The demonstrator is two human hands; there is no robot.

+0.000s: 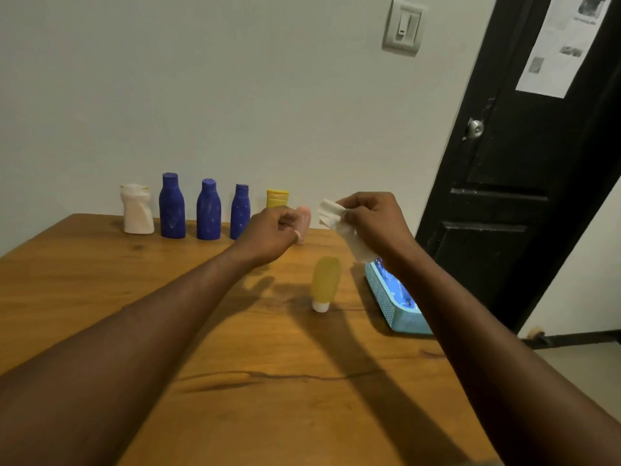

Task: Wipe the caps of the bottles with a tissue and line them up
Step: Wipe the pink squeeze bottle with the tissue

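Head view: a wooden table point(235, 348) set against a pale wall, with both forearms reaching out over it.
Left hand point(272, 230): fingers curled round a small pink bottle point(305, 215), held over the far part of the table, just right of the row. Only its rounded end shows past the fingers.
Right hand point(373, 216): pinches a white tissue point(336, 218) between thumb and fingers. The tissue is crumpled at the top with a soft strip hanging down, and it is near the pink bottle but apart from it.
Row at the wall: five stand upright, from the left a white bottle point(137, 211) dented at the waist, a tall blue bottle point(172, 208), a middle blue bottle point(208, 213), a small blue bottle point(240, 211) and a yellow tube point(277, 197) partly behind the left hand.
Blue bottles: matte deep blue, shouldered, with narrow caps of the same colour and pale scuffs on the fronts.
Yellow bottle point(325, 280): translucent, soft and rounded, standing alone on its white cap below the two hands. Its contents cannot be told.
Box point(386, 299): light blue with dotted sides, near the table's right edge and half hidden under the right forearm. Its contents cannot be made out.
Table surface: warm brown glossy wood, with a dark crack line across the near part.
Background: a black panelled door point(524, 203) with a metal knob point(475, 128) and a printed sheet point(564, 42); a light switch point(405, 26) on the wall.
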